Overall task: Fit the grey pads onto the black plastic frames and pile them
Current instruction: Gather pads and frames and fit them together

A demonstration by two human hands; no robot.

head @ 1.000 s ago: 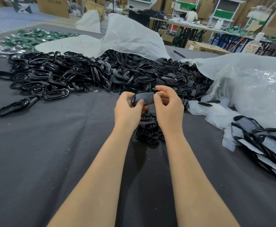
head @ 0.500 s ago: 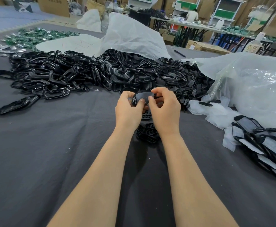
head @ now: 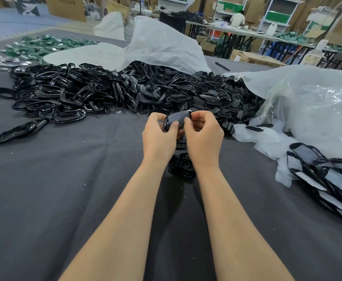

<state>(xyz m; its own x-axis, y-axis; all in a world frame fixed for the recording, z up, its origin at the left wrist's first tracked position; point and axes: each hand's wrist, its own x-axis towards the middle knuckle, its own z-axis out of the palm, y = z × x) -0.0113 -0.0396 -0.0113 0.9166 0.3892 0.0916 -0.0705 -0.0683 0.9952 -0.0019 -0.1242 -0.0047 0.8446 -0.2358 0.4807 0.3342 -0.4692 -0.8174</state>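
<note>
The left hand (head: 160, 136) and right hand (head: 204, 134) each pinch an end of one black frame (head: 166, 124), just in front of the big heap (head: 105, 92) of frames. I think they hold it so to push the grey pad (head: 179, 118) in flat. A finished pile (head: 328, 175) lies to the right of the heap. The bench (head: 64, 189) wears a dark grey cloth. Behind the heap are white bags (head: 162, 43), boxes (head: 66, 6) and shelves (head: 283, 11).

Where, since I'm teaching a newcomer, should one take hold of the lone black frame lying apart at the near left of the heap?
Probably across its narrow width near the middle, coming from above on the near side. The lone black frame lies flat on the grey cloth, long and slim, with bare cloth along its near edge; only its far end comes close to the heap.
</note>
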